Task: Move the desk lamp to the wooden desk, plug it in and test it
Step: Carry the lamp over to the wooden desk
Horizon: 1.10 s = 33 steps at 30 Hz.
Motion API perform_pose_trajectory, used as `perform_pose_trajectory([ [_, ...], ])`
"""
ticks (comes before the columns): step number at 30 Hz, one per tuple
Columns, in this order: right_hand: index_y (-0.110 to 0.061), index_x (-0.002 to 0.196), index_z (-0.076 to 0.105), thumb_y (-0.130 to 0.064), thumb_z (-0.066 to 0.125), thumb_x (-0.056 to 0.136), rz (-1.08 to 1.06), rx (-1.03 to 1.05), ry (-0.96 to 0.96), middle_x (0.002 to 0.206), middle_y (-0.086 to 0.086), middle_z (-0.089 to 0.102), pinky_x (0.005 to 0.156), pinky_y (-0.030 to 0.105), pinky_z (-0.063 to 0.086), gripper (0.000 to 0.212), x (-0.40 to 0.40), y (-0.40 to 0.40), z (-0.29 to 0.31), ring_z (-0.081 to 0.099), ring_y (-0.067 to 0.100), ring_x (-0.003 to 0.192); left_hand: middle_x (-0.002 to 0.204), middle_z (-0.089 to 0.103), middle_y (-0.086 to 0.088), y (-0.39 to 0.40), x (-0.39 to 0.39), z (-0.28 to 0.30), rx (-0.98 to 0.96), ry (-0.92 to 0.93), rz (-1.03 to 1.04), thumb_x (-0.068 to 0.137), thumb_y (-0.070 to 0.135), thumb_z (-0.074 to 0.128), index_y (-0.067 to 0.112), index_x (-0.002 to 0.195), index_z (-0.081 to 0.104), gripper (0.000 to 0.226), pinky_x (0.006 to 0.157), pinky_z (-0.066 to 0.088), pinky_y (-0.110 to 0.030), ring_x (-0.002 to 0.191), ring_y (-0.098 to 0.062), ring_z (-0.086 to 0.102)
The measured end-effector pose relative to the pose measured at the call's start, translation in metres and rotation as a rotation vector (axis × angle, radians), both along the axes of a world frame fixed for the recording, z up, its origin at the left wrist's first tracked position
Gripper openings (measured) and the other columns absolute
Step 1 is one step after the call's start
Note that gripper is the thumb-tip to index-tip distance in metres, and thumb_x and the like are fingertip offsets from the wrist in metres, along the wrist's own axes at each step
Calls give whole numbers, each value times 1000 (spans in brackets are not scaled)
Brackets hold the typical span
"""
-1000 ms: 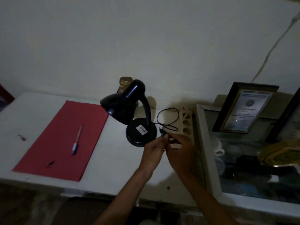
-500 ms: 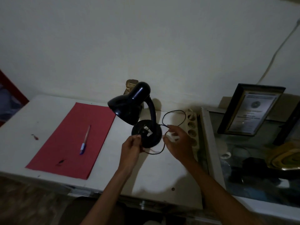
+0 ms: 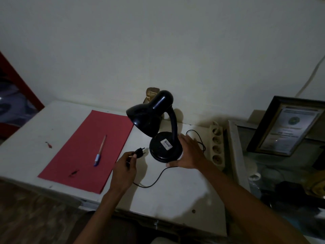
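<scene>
White table (image 3: pixel 31 138) carries a red sheet (image 3: pixel 84 152) with a pen (image 3: pixel 100 150) on it, and the black desk lamp (image 3: pixel 158 131) stands upright just right of the sheet, a power strip (image 3: pixel 217 143) beside it. Right hand (image 3: pixel 190 152) lies spread, fingers flat against the lamp base's right edge, gripping nothing. Left hand (image 3: pixel 124 168) pinches the lamp's plug (image 3: pixel 139 152), cord (image 3: pixel 154 180) looping on the table.

Both forearms are bare, no sleeves showing; the left hand (image 3: pixel 125 169) and right hand (image 3: pixel 190 153) wear no gloves or rings.

Dim, grainy view; soft shadows, bowed edges
</scene>
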State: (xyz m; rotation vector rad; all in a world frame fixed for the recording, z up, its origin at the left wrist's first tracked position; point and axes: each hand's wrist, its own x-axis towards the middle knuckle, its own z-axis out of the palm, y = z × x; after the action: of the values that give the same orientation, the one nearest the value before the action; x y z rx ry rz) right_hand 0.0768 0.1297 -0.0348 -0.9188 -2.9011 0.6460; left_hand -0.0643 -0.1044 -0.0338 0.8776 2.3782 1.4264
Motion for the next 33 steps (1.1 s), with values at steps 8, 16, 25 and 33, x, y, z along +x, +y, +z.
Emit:
perform_pose_trajectory([
  [8,-23,156,10,-98,64,25,-102,-46,121,156,0,36,117,48,35,160,-17,-22,-5,36,24,143,86,68,7,8,1,-6,23,-10,-8,100,25,51,15,113,67,24,56,42,-7,70,6,58],
  [16,-18,150,25,-96,65,26,-304,-52,230,149,-1,41,115,49,34,152,-32,-44,-14,36,24,141,91,70,6,18,-2,-7,8,-27,-9,100,25,51,16,116,67,24,61,45,-6,78,8,61],
  [25,-14,154,14,-76,79,32,-441,-178,266,159,7,26,118,51,34,151,-46,-62,-14,19,28,151,99,71,2,28,-5,-6,14,-48,-24,100,24,50,16,119,65,25,63,46,-6,82,8,62],
  [33,-13,152,20,-81,74,28,-542,-97,338,153,5,34,115,46,39,152,-56,-73,-13,32,28,143,87,69,2,26,-2,-7,20,-45,-29,101,26,50,16,118,65,25,52,43,-7,64,3,60],
])
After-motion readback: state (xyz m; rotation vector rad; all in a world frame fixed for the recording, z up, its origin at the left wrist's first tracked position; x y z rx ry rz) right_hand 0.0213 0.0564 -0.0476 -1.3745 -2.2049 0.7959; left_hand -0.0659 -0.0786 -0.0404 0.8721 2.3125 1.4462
